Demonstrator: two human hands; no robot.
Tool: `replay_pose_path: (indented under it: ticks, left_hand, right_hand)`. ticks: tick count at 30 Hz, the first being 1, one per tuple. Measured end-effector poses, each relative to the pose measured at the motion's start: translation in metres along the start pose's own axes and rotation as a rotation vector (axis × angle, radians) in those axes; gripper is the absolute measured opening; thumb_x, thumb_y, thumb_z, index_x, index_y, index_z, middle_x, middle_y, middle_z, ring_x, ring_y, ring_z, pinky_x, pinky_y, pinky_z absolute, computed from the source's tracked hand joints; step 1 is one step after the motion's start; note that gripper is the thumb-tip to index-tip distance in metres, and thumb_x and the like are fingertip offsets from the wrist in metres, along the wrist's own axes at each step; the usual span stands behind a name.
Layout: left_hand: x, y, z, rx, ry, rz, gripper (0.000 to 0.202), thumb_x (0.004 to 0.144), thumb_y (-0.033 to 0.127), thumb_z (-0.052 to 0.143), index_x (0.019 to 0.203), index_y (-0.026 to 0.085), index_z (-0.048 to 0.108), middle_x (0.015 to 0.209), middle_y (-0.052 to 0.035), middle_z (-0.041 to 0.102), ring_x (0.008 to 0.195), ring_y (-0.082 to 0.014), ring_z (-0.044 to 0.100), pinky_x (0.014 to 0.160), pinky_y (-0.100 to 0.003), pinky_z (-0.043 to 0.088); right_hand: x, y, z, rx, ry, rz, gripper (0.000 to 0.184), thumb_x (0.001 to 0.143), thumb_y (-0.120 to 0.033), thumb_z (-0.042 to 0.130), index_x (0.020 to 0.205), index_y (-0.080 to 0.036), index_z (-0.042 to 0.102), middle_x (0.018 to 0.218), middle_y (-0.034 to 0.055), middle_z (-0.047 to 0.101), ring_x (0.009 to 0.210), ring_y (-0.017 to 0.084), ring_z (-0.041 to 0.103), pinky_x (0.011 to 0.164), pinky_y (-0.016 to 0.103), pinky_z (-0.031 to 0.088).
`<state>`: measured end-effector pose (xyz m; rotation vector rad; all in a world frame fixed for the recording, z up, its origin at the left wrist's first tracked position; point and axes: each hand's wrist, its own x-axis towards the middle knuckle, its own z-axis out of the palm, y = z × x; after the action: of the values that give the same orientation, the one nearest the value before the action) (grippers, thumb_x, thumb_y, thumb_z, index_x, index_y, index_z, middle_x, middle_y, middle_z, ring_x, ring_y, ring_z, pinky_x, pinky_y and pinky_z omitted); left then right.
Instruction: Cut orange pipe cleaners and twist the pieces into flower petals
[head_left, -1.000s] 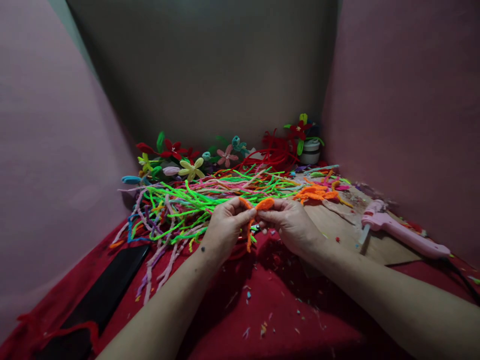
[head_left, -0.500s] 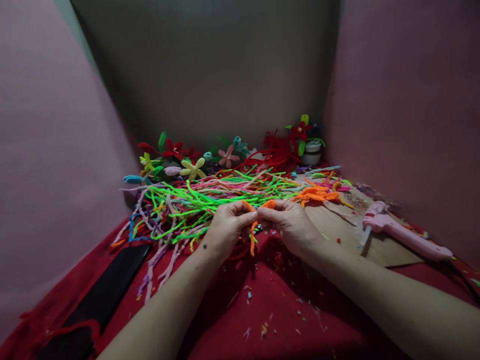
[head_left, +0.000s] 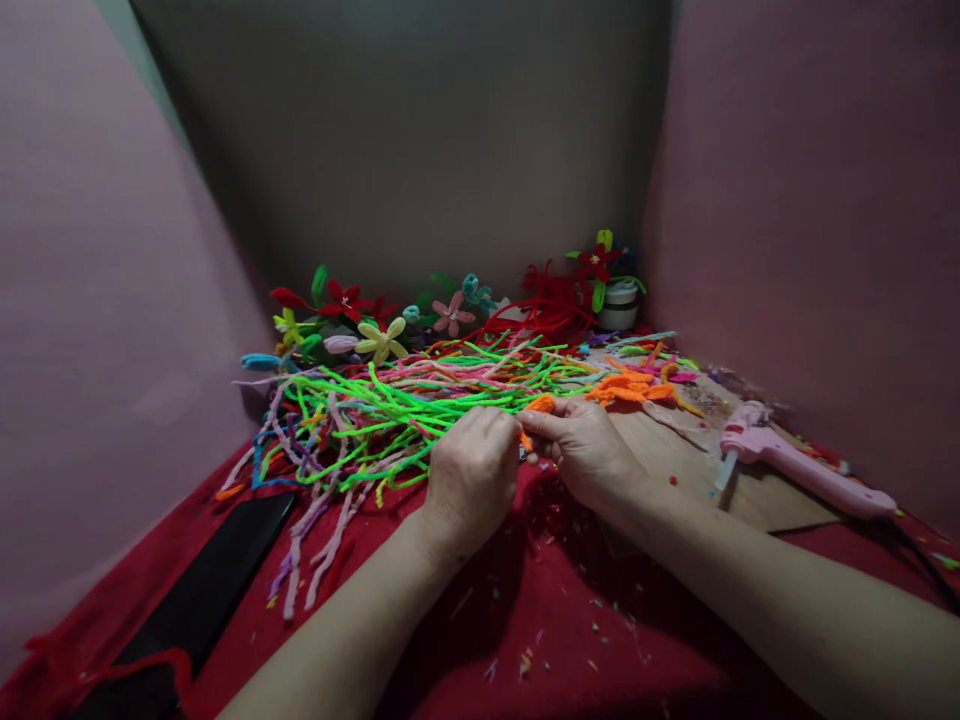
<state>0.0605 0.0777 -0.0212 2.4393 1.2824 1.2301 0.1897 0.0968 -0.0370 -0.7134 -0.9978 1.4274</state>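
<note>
An orange pipe cleaner (head_left: 539, 404) bends into a loop above the fingers of my right hand (head_left: 589, 440), which pinches it. My left hand (head_left: 476, 475) is closed against it from the left, knuckles up and turned over. Its fingertips are hidden behind the hand, where the pipe cleaner's lower end passes between the two hands. Just behind the hands lies a loose heap of green pipe cleaners (head_left: 360, 400) mixed with pink and lilac ones. To the right of my right hand, several bent orange pieces (head_left: 630, 387) rest on a cardboard sheet (head_left: 675, 450).
A pink glue gun (head_left: 806, 470) lies on the cardboard's right side. Finished fuzzy flowers (head_left: 382, 341) line the back, with red pipe cleaners (head_left: 551, 305) and a small white pot (head_left: 619, 306). A black flat object (head_left: 210, 580) lies at left on the red cloth (head_left: 570, 640), which carries scraps.
My left hand has rolled over, knuckles now upward, and covers the pipe cleaner's hanging end. The right hand keeps its pinch, nearly in place. The view has shifted slightly.
</note>
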Motion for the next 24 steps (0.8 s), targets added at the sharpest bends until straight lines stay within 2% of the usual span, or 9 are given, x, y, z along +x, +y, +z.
replay_pose_path:
  ticks: [2, 3, 6, 8, 11, 13, 17, 20, 24]
  left_hand:
    - [-0.001, 0.002, -0.002, 0.036, -0.036, 0.062, 0.018, 0.08, 0.021, 0.045, 0.066, 0.018, 0.057, 0.074, -0.0068, 0.059, 0.078, -0.0192, 0.05, 0.078, -0.034, 0.036]
    - [0.0, 0.003, -0.004, -0.022, -0.037, 0.024, 0.018, 0.08, 0.022, 0.046, 0.068, 0.018, 0.058, 0.076, -0.0071, 0.059, 0.079, -0.0194, 0.051, 0.079, -0.035, 0.036]
    - [0.007, -0.001, -0.01, -0.484, -0.072, -0.321, 0.014, 0.079, 0.028, 0.05, 0.077, 0.016, 0.059, 0.076, -0.0057, 0.06, 0.072, -0.0167, 0.055, 0.073, -0.032, 0.043]
    - [0.011, -0.007, -0.013, -0.862, -0.221, -0.583, 0.019, 0.077, 0.032, 0.053, 0.08, 0.014, 0.058, 0.072, -0.0044, 0.06, 0.061, -0.0141, 0.057, 0.064, -0.031, 0.047]
    - [0.014, -0.016, -0.015, -1.13, -0.436, -0.72, 0.023, 0.075, 0.035, 0.057, 0.076, 0.012, 0.058, 0.061, -0.0023, 0.057, 0.049, -0.0107, 0.054, 0.051, -0.026, 0.046]
    - [0.013, -0.018, -0.015, -1.154, -0.478, -0.715, 0.024, 0.074, 0.036, 0.059, 0.073, 0.012, 0.057, 0.056, -0.001, 0.055, 0.044, -0.0088, 0.051, 0.044, -0.022, 0.042]
    - [0.012, -0.016, -0.015, -1.114, -0.421, -0.716, 0.024, 0.072, 0.036, 0.062, 0.073, 0.013, 0.057, 0.056, 0.0014, 0.053, 0.039, -0.0031, 0.043, 0.038, -0.014, 0.032]
    - [0.011, -0.013, -0.015, -1.008, -0.459, -0.701, 0.026, 0.07, 0.038, 0.063, 0.069, 0.013, 0.056, 0.047, 0.0043, 0.046, 0.032, -0.0019, 0.033, 0.033, -0.015, 0.021]
    - [0.012, -0.01, -0.014, -0.894, -0.45, -0.636, 0.024, 0.071, 0.036, 0.059, 0.065, 0.013, 0.055, 0.047, 0.003, 0.047, 0.034, -0.0042, 0.037, 0.036, -0.017, 0.025]
  right_hand:
    - [0.001, 0.0, -0.001, 0.024, -0.003, -0.012, 0.019, 0.059, -0.026, 0.071, 0.057, -0.014, 0.056, 0.051, -0.003, 0.052, 0.045, 0.008, 0.046, 0.043, 0.022, 0.038]
    - [0.001, -0.001, -0.002, 0.025, -0.002, -0.014, 0.019, 0.059, -0.026, 0.07, 0.057, -0.014, 0.056, 0.051, -0.003, 0.052, 0.045, 0.008, 0.046, 0.043, 0.022, 0.037]
    - [0.0, -0.004, 0.0, -0.026, 0.009, -0.028, 0.017, 0.062, -0.026, 0.069, 0.06, -0.014, 0.057, 0.052, -0.002, 0.054, 0.046, 0.008, 0.047, 0.043, 0.022, 0.035]
    - [-0.002, -0.006, 0.001, -0.082, -0.002, -0.065, 0.016, 0.064, -0.025, 0.067, 0.06, -0.013, 0.057, 0.051, -0.0021, 0.054, 0.044, 0.007, 0.044, 0.043, 0.021, 0.032]
    - [-0.005, -0.009, 0.003, -0.133, -0.042, -0.088, 0.014, 0.066, -0.024, 0.065, 0.059, -0.014, 0.059, 0.05, -0.0035, 0.052, 0.042, 0.005, 0.039, 0.043, 0.021, 0.029]
    - [-0.006, -0.011, 0.004, -0.157, -0.063, -0.08, 0.012, 0.066, -0.023, 0.065, 0.058, -0.014, 0.06, 0.049, -0.0038, 0.052, 0.042, 0.005, 0.038, 0.044, 0.022, 0.029]
    - [-0.005, -0.012, 0.003, -0.199, -0.073, -0.046, 0.013, 0.064, -0.022, 0.065, 0.055, -0.015, 0.061, 0.049, -0.0039, 0.05, 0.043, 0.005, 0.036, 0.045, 0.022, 0.027]
    - [-0.004, -0.012, 0.002, -0.18, -0.079, -0.022, 0.022, 0.067, -0.03, 0.063, 0.052, -0.015, 0.057, 0.046, -0.0047, 0.045, 0.043, 0.006, 0.032, 0.044, 0.023, 0.024]
    - [-0.004, -0.013, 0.003, -0.234, -0.104, -0.09, 0.035, 0.077, -0.042, 0.053, 0.054, -0.016, 0.058, 0.045, -0.0045, 0.042, 0.042, 0.007, 0.031, 0.044, 0.024, 0.023]
